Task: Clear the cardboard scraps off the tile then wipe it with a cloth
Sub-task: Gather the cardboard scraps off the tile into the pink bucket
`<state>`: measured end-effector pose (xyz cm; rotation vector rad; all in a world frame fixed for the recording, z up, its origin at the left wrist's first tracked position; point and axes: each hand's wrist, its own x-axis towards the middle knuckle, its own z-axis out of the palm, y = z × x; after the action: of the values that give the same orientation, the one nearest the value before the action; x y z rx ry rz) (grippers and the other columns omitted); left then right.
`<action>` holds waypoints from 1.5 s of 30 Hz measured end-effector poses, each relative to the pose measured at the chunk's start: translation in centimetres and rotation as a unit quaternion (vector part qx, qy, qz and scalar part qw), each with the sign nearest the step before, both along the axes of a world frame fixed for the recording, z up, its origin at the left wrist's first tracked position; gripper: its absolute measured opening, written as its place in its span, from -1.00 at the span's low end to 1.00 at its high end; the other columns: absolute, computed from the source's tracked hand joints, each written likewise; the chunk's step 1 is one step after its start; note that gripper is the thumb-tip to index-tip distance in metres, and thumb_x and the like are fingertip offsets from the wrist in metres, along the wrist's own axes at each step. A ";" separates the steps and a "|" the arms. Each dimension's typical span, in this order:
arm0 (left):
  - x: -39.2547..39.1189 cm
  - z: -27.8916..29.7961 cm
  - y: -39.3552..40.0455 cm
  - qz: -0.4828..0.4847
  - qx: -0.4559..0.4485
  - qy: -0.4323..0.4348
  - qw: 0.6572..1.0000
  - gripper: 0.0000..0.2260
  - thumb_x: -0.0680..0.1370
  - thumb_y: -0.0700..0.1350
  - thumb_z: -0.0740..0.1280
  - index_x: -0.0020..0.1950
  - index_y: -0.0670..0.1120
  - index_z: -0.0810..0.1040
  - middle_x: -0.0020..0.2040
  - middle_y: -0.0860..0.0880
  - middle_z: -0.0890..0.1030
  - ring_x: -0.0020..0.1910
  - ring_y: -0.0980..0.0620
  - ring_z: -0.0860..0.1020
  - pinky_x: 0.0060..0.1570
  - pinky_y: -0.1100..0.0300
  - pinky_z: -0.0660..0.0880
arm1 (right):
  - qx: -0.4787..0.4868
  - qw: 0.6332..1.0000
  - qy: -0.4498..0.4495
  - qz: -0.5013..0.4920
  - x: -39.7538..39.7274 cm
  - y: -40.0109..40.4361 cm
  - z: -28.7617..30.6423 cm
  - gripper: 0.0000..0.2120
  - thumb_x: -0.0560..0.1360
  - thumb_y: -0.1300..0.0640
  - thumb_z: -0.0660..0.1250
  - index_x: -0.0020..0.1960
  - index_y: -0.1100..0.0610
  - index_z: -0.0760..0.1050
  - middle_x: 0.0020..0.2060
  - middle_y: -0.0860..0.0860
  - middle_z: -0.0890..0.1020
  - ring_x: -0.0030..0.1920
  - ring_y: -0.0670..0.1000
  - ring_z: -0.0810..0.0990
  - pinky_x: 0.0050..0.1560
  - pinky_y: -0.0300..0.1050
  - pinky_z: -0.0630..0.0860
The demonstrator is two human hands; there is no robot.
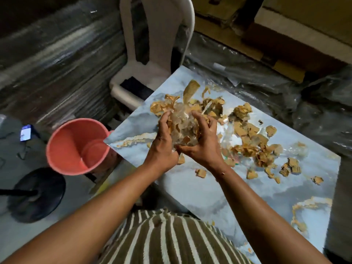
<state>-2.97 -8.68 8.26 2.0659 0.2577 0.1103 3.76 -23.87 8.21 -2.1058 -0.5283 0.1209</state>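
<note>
Now both hands meet over the tile (190, 187), cupped round one wad (183, 128) of cardboard scraps and crinkled clear plastic. The left hand (163, 141) curls its fingers over the wad's left side, and the right hand (202, 140) closes on it from the right and from below, so each grip is narrow and full of the wad. The heels of the two hands touch beneath it. The wad is lifted just above the tile's far left part.

More scraps (253, 147) lie loose on the tile, thickest beyond and to the right of the hands, with single bits scattered toward the right edge. The tile is pale blue with gold veins.

A red bucket (76, 147) stands on the floor just left of the tile's corner. A white chair (152, 54) stands behind the tile's far corner. A striped shirt (171, 241) fills the bottom.
</note>
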 end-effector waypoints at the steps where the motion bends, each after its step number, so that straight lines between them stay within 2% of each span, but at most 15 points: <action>1: -0.4 0.0 2.0 0.009 -0.004 -0.002 1.000 0.05 0.45 -0.35 0.44 0.60 0.25 -0.20 0.63 -0.03 0.25 0.50 0.03 0.41 0.31 0.38 0.41 | 0.002 1.000 -0.003 0.013 -0.1 2.2 0.0 0.02 0.19 0.13 0.75 0.54 -0.12 0.34 0.42 0.13 0.25 0.34 -0.13 0.33 0.40 -0.47 0.34; 6: -3.0 -0.2 12.8 0.064 0.005 0.001 0.998 0.04 0.42 -0.38 0.46 0.60 0.20 -0.15 0.55 0.03 0.32 0.43 0.10 0.43 0.21 0.60 0.29 | 0.019 0.996 -0.004 0.087 -0.7 13.7 -0.5 0.01 0.22 0.10 0.76 0.55 -0.06 0.34 0.38 0.09 0.25 0.32 -0.11 0.33 0.36 -0.49 0.32; 10: -5.0 -0.9 20.5 0.104 0.029 0.013 0.994 0.04 0.40 -0.42 0.43 0.57 0.23 -0.13 0.58 -0.03 0.27 0.46 0.08 0.37 0.29 0.50 0.29 | 0.026 0.991 0.004 0.133 -1.8 22.1 -1.1 -0.01 0.24 0.06 0.75 0.52 -0.17 0.32 0.38 0.09 0.26 0.26 -0.24 0.33 0.35 -0.54 0.27; 12: -6.0 -1.3 23.4 0.120 0.039 0.021 0.992 0.03 0.38 -0.45 0.41 0.61 0.11 -0.11 0.54 0.02 0.20 0.50 0.07 0.29 0.33 0.55 0.21 | 0.027 0.988 0.008 0.155 -2.2 25.4 -1.6 -0.01 0.24 0.02 0.75 0.52 -0.18 0.31 0.38 0.09 0.26 0.31 -0.18 0.32 0.37 -0.56 0.24; 15: -7.3 -2.3 26.8 0.169 0.044 0.037 0.984 -0.06 0.39 -0.46 0.41 0.62 -0.10 -0.03 0.48 0.00 0.21 0.38 0.24 0.23 0.19 0.71 0.10 | 0.029 0.981 0.025 0.190 -2.4 29.8 -2.8 -0.02 0.23 -0.06 0.75 0.51 -0.23 0.31 0.34 0.04 0.27 0.39 -0.02 0.34 0.45 -0.39 0.30; 17: -7.8 -3.4 28.7 0.205 0.036 0.053 0.977 -0.07 0.40 -0.46 0.42 0.62 -0.09 0.00 0.53 -0.07 0.23 0.41 0.18 0.24 0.16 0.72 0.11 | 0.018 0.976 0.043 0.214 -2.3 32.6 -3.8 -0.03 0.22 -0.07 0.75 0.51 -0.20 0.35 0.34 0.02 0.26 0.42 0.05 0.36 0.51 -0.21 0.34; 19: -8.1 -5.1 30.5 0.243 0.020 0.075 0.967 -0.05 0.38 -0.43 0.45 0.61 -0.03 0.00 0.57 -0.08 0.23 0.51 0.05 0.27 0.28 0.61 0.21 | 0.002 0.969 0.066 0.239 -2.0 35.1 -5.3 -0.03 0.22 -0.01 0.76 0.53 -0.12 0.38 0.37 0.05 0.26 0.42 0.04 0.37 0.54 -0.17 0.32; 23: -8.3 -8.3 33.9 0.300 0.009 0.110 0.947 -0.03 0.33 -0.28 0.55 0.60 -0.01 0.07 0.51 -0.13 0.31 0.52 -0.12 0.33 0.49 0.02 0.38 | -0.027 0.950 0.104 0.294 -0.9 39.8 -9.0 0.01 0.21 0.02 0.76 0.57 -0.04 0.38 0.36 0.07 0.27 0.38 -0.01 0.39 0.49 -0.38 0.27; 25: -8.1 -9.9 35.5 0.322 0.006 0.123 0.939 -0.03 0.32 -0.27 0.59 0.60 -0.10 0.11 0.50 -0.17 0.32 0.51 -0.13 0.34 0.47 0.08 0.36 | -0.049 0.940 0.108 0.319 -0.1 42.0 -11.0 -0.01 0.22 0.02 0.75 0.56 -0.04 0.39 0.35 0.09 0.28 0.33 -0.03 0.39 0.44 -0.47 0.23; 29: -7.7 -14.3 38.8 0.360 -0.002 0.166 0.918 -0.03 0.35 -0.32 0.57 0.63 -0.04 0.12 0.51 -0.19 0.31 0.47 -0.13 0.37 0.30 0.21 0.38 | -0.098 0.922 0.128 0.351 0.5 46.3 -15.1 -0.01 0.24 0.04 0.71 0.58 -0.12 0.36 0.43 0.15 0.25 0.45 0.16 0.42 0.53 -0.08 0.37; 31: -7.7 -17.0 40.4 0.365 -0.005 0.193 0.911 -0.03 0.37 -0.33 0.56 0.63 0.02 0.11 0.50 -0.19 0.28 0.41 -0.10 0.38 0.22 0.23 0.38 | -0.114 0.917 0.131 0.359 0.6 48.2 -17.7 -0.01 0.25 0.07 0.71 0.60 -0.11 0.35 0.47 0.20 0.24 0.49 0.22 0.40 0.53 -0.07 0.36; 37: -8.0 -25.5 44.4 0.364 -0.013 0.284 0.887 0.10 0.39 -0.33 0.58 0.67 0.20 -0.04 0.60 -0.21 0.06 0.49 -0.28 0.37 0.35 -0.03 0.45 | -0.198 0.892 0.152 0.377 0.4 53.2 -26.6 0.08 0.24 -0.15 0.58 0.67 -0.15 0.18 0.57 0.31 0.18 0.57 0.32 0.28 0.53 0.07 0.38; 40: -8.8 -29.8 45.6 0.337 -0.007 0.322 0.885 0.19 0.40 -0.29 0.59 0.67 0.22 -0.22 0.65 -0.27 -0.06 0.56 -0.32 0.30 0.41 -0.04 0.43 | -0.243 0.866 0.160 0.407 0.5 54.3 -30.6 0.03 0.37 0.06 0.59 0.70 -0.04 0.11 0.63 0.37 0.01 0.64 0.35 0.12 0.58 -0.08 0.23; 43: -9.7 -32.6 46.3 0.305 0.000 0.349 0.886 0.20 0.43 -0.25 0.56 0.66 0.14 -0.34 0.65 -0.34 -0.20 0.65 -0.34 0.02 0.55 -0.13 0.27 | -0.284 0.844 0.153 0.428 0.6 54.6 -33.4 0.02 0.39 0.06 0.55 0.71 0.05 0.07 0.64 0.40 -0.07 0.60 0.32 0.24 0.47 -0.45 -0.03; 45: -10.2 -33.7 46.7 0.299 0.009 0.351 0.887 0.22 0.41 -0.23 0.56 0.64 0.14 -0.38 0.64 -0.35 -0.23 0.66 -0.34 -0.06 0.56 -0.19 0.23 | -0.311 0.836 0.157 0.424 0.5 54.6 -33.9 0.05 0.41 0.18 0.57 0.72 0.01 0.02 0.62 0.38 -0.26 0.54 0.28 0.38 0.33 -0.47 0.11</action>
<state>-13.13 37.99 -25.39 1.9031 1.3408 -0.2745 4.27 30.74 -25.71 -2.2094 -1.3197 1.2747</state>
